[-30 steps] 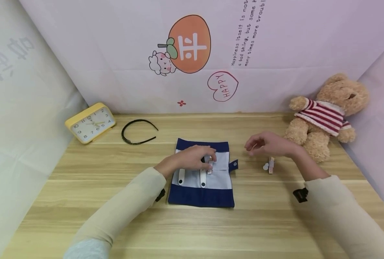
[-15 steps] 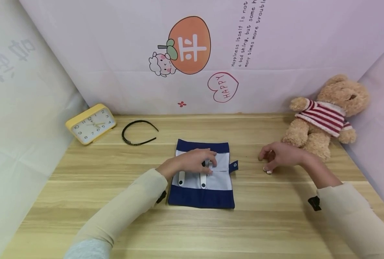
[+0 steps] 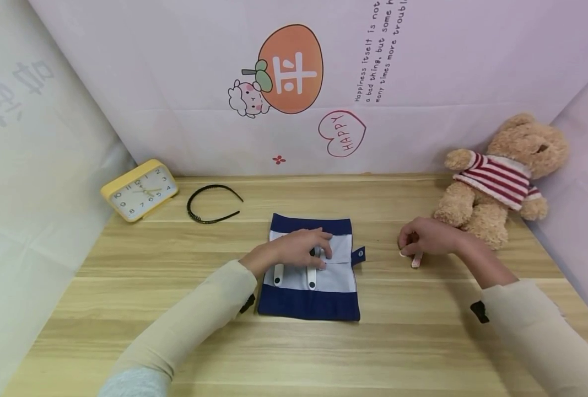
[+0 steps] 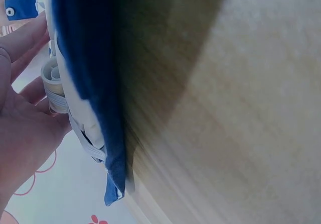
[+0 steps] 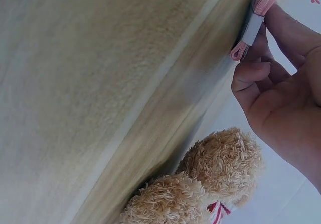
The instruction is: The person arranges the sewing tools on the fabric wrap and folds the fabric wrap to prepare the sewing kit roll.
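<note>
An unfolded navy-and-grey fabric pouch [image 3: 306, 303] with a snap tab [image 3: 358, 255] lies mid-table. Two white slim pieces [image 3: 311, 277] with black dots at their ends lie on it, partly covered by my left hand [image 3: 298, 247]. That hand rests over the pouch, fingers loosely bent and spread. In the left wrist view, they are beside a white roll [image 4: 53, 81] under an elastic band. To the right, my right hand [image 3: 430, 237] pinches a folded pink measuring tape [image 5: 261, 5] wrapped in a pale band, low over the table. Its fingertips partly hide the tape.
A teddy bear [image 3: 494, 176] in a striped sweater leans in the back right corner, close behind my right hand. At the back left stand a yellow alarm clock [image 3: 142, 190] and a black headband [image 3: 209, 204]. Printed cloth walls [image 3: 199, 138] edge the wooden table [image 3: 214, 347].
My right hand has moved right and down from above the table onto the measuring tape, its fingers closing round it. My left hand has stayed over the pouch, with barely any movement.
</note>
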The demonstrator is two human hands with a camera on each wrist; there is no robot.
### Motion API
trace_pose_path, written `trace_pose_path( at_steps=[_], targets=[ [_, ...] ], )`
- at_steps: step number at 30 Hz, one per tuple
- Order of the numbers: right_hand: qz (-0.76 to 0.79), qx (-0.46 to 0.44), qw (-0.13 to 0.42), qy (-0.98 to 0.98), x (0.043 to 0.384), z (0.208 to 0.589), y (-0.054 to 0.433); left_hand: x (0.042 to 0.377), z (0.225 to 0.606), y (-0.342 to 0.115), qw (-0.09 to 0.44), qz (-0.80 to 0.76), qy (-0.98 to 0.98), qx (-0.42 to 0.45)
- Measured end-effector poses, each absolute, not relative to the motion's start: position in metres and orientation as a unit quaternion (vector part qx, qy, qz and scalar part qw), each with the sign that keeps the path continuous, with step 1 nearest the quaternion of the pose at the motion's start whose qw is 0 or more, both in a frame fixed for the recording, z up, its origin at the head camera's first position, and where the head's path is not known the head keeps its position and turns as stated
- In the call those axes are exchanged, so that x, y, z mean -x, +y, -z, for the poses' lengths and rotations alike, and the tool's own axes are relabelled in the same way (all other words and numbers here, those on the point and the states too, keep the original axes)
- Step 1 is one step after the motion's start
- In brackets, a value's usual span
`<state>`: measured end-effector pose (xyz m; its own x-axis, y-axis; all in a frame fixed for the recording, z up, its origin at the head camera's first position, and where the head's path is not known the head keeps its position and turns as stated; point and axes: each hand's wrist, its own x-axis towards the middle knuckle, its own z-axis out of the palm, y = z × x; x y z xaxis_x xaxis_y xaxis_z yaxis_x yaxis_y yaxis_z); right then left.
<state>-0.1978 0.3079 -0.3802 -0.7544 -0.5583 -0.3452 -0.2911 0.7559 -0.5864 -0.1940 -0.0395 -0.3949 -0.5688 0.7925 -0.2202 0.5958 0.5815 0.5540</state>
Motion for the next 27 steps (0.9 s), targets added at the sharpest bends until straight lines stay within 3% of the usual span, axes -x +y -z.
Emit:
trace_pose_path(
  at_steps=[9,27],
  targets=[
    [0.25,0.234,0.28,0.897,0.198,0.379,0.303,0.193,0.396,-0.038,0.233,-0.221,0.858,-0.402],
    [0.251,0.257,0.175,0.916,0.208,0.376,0.289,0.192,0.396,-0.038,0.234,-0.24,0.852,-0.402]
  ],
)
